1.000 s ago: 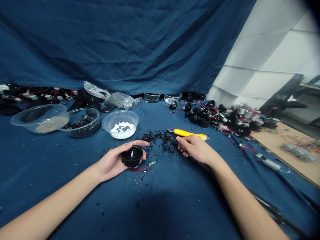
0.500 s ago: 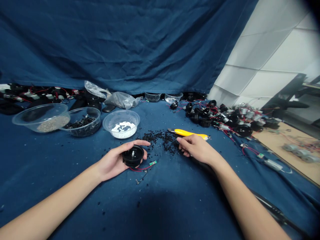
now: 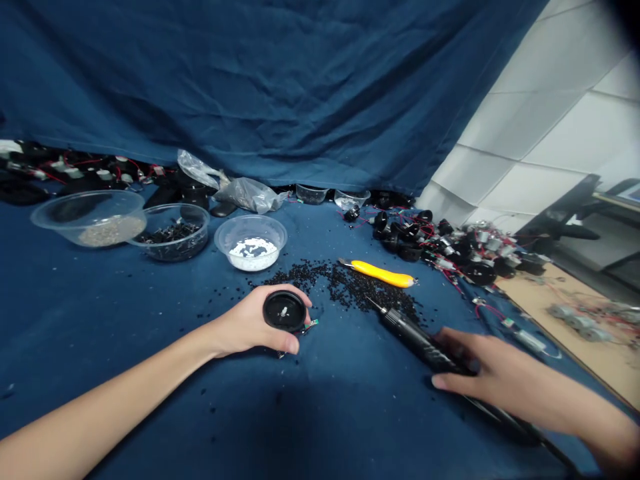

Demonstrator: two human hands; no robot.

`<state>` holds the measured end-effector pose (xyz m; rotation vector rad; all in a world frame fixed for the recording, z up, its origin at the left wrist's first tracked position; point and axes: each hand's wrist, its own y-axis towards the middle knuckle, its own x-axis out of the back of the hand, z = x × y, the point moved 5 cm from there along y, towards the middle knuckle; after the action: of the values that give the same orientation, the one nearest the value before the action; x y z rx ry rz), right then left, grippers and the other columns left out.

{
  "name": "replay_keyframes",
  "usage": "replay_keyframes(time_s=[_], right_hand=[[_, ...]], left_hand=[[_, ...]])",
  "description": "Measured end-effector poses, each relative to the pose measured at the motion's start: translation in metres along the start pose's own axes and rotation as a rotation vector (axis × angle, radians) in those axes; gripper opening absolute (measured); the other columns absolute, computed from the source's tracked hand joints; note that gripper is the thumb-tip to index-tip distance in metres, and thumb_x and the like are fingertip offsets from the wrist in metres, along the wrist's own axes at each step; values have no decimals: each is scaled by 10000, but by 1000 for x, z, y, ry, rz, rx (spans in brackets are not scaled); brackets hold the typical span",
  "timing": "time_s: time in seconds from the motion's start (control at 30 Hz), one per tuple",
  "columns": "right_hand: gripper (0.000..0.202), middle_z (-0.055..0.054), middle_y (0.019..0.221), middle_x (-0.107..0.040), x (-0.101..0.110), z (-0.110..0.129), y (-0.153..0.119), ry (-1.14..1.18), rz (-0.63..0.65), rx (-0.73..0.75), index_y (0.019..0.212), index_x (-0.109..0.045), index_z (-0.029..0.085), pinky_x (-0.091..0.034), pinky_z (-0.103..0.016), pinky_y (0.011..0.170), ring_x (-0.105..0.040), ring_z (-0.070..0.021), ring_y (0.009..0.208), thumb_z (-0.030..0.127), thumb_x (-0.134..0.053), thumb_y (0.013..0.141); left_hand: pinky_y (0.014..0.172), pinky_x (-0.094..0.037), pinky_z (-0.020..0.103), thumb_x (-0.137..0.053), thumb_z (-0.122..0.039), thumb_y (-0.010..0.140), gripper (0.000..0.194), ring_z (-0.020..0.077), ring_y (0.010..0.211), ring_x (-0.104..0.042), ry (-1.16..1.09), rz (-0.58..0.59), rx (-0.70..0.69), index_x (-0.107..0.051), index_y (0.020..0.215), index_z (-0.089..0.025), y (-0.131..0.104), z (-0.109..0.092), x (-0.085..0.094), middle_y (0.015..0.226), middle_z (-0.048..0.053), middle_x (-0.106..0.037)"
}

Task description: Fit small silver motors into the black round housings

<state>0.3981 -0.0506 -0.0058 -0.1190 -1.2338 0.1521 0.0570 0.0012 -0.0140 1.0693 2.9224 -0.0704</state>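
My left hand (image 3: 255, 323) is closed round a black round plastic housing (image 3: 284, 311), its open face up and a small white shaft at its centre. A small green circuit board (image 3: 311, 325) hangs beside it, near the fingertips. Over on the right, my right hand (image 3: 493, 363) has its thumb and fingers on either side of a black pen-shaped electric screwdriver (image 3: 420, 343). The screwdriver lies slantwise, its thin bit pointing up and left at a spread of small black screws (image 3: 350, 287). Behind those screws lies a yellow-handled tool (image 3: 383, 273) with a dark tip.
Left of centre stand clear plastic bowls: one with white pieces (image 3: 251, 260), one with dark parts (image 3: 175, 248), one with pale grains (image 3: 113, 230). Plastic bags (image 3: 253, 195) lie behind. Motors and wired housings (image 3: 450, 247) are heaped at the right, beside a tan board (image 3: 545, 287).
My right hand has left the screws and moved right and nearer, onto the screwdriver. The left hand has shifted slightly right and turned the housing, its thumb now in front.
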Motion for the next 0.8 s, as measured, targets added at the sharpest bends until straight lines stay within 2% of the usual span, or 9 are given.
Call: replay_keyframes(time_s=[0.13,0.2,0.3,0.4,0.47,0.53,0.63,0.7,0.8], right_hand=[[223,-69,878,-738,-17,-2,-11,-62,37,-38,899,-664,216,-499,-331,636,-676,-263,737,406,-622,790],[244,-76,884,-741,-13,6,-12,-51,-6,-36,881,-651,214,-500,-325,634,-686,-275,769,440,-584,815],[439,-87,890,-740,-4,19,-18,30,-6,-77,1040,-624,197,-530,-323,687,-705,-288,819,572,-516,837],[748,-78,833,-741,-3,30,-30,185,113,-185,1334,-474,160,-560,-326,705,-717,-276,747,698,-474,813],[858,-68,842,-746,-7,35,-41,237,199,-242,1425,-393,181,-572,-319,692,-716,-267,729,747,-481,786],[818,-53,929,-753,-15,40,-50,240,271,-229,1429,-410,257,-578,-297,712,-716,-263,806,746,-512,781],[663,-8,1223,-686,-24,49,-57,229,293,-114,1362,-494,355,-566,-249,807,-660,-273,1065,683,-579,792],[619,20,1363,-598,-25,59,-59,235,296,-57,1322,-540,363,-565,-224,807,-596,-291,1182,663,-603,784],[609,7,1375,-588,-22,76,-58,223,345,-70,1310,-561,336,-575,-244,779,-586,-312,1194,665,-578,799]], left_hand=[[860,-440,374,-900,-267,551,547,255,932,-601,201,-76,-111,-610,1008,-191,-2,-6,-6,979,55,-662],[872,-434,375,-890,-296,575,538,258,942,-601,279,-109,-164,-602,1018,-196,-3,-9,-7,992,53,-654],[890,-430,372,-868,-329,622,502,258,962,-601,365,-129,-217,-593,1022,-201,-6,-11,-7,1023,57,-650],[901,-430,365,-849,-359,656,482,261,997,-599,428,-138,-233,-589,1033,-209,-7,-11,-7,1074,62,-642],[903,-433,360,-838,-376,673,481,261,1008,-601,457,-144,-236,-580,1045,-213,-7,-10,-7,1087,61,-640],[893,-439,352,-829,-386,686,472,258,995,-608,484,-152,-236,-571,1043,-216,-7,-10,-7,1072,56,-644],[861,-446,334,-822,-384,696,454,246,963,-616,523,-170,-231,-559,1026,-215,-7,-11,-8,1043,46,-644],[839,-452,319,-813,-371,710,428,233,944,-620,565,-187,-245,-554,1014,-216,-8,-12,-10,1024,36,-642],[830,-461,298,-781,-298,744,377,206,941,-623,661,-207,-285,-542,1027,-228,-11,-15,-13,1022,13,-637]])
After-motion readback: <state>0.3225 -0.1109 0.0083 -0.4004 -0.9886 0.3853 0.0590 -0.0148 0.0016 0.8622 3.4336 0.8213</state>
